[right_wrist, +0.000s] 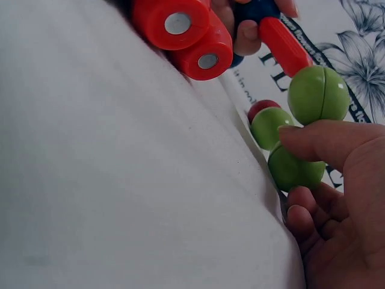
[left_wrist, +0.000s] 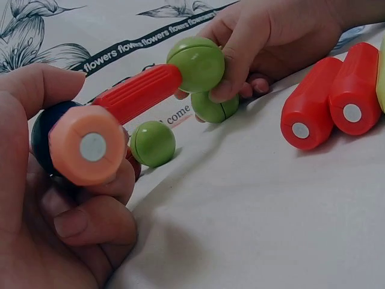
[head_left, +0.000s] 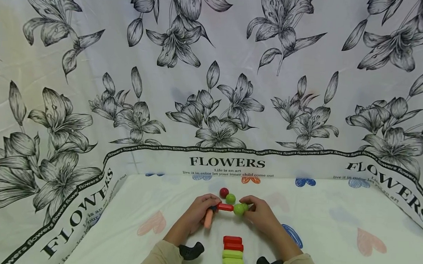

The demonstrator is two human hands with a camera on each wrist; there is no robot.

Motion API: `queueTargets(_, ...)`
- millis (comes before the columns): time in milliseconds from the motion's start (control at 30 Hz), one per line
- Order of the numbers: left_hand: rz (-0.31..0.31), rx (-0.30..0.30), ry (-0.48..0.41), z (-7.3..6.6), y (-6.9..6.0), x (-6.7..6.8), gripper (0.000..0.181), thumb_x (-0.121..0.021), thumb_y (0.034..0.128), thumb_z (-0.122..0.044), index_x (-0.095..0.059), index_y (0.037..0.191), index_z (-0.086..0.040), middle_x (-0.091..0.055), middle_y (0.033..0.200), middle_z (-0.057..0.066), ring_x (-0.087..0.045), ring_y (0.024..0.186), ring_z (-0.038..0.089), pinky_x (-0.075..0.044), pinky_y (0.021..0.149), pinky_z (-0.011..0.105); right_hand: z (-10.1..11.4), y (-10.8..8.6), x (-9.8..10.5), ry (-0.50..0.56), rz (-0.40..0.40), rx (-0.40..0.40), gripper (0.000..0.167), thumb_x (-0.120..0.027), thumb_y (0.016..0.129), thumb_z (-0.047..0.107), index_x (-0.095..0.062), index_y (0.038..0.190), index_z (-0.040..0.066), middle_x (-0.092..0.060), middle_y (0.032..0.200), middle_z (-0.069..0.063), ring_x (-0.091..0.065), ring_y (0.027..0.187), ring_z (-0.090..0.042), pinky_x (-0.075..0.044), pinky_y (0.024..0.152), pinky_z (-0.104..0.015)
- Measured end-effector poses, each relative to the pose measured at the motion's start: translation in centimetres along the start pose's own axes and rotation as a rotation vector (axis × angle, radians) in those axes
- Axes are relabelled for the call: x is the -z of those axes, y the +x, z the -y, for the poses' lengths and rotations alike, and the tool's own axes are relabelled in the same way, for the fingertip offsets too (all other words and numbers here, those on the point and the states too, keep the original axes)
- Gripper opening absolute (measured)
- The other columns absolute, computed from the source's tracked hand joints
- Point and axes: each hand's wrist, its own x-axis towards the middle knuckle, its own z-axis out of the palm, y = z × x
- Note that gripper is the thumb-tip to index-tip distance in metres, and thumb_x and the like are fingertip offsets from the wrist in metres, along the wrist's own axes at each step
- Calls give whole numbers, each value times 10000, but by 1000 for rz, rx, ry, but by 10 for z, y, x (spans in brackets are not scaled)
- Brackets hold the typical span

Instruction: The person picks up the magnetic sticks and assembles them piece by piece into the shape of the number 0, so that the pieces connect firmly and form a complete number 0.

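Observation:
My left hand [head_left: 201,210] grips a dark blue ball [left_wrist: 47,135] from which an orange rod [left_wrist: 87,144] and a red rod [left_wrist: 141,93] stick out. A green ball [left_wrist: 195,64] sits at the red rod's far end. My right hand [head_left: 261,214] pinches a second green ball [right_wrist: 296,168] between thumb and fingers, right beside the first; whether these two balls touch cannot be told. Behind the hands, a third green ball [head_left: 230,198] and a dark red ball [head_left: 224,192] lie on the cloth. The left fingers and palm partly hide the blue ball.
Two red rods [head_left: 233,243] and two yellow-green rods [head_left: 233,258] lie in a stack-like row on the white cloth [head_left: 179,247], nearer me than the hands. Pale discs show on the red rods' ends. A flower-printed curtain [head_left: 229,109] rises behind and at both sides.

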Motion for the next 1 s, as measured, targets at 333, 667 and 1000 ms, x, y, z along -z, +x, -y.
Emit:
queueTargets(333,4,-10,-149,2,3,3,320,-638,934,-297,-624,1151,-62,-627,829,-1,-549,617,108,-407,507,229,0,1,2,150,-54,-49,239,-728,851,167,-641,1073,154,-617,1047,-37,-555,806,-186,-496,657,-294)
queueTargets(667,89,4,-234,3,4,6,436,-710,895,-220,-547,1286,-120,-694,1054,101,-614,665,118,-413,491,244,5,-4,7,518,39,-119,109,-653,900,160,-574,963,120,-587,914,-41,-505,680,-176,-415,542,-258)
queueTargets(1000,74,-23,-193,4,3,3,559,-762,842,-127,-547,1358,-127,-675,1082,110,-628,703,136,-533,568,246,8,-10,11,683,541,-44,114,-647,906,163,-579,989,123,-643,857,31,-537,661,-117,-449,578,-238)
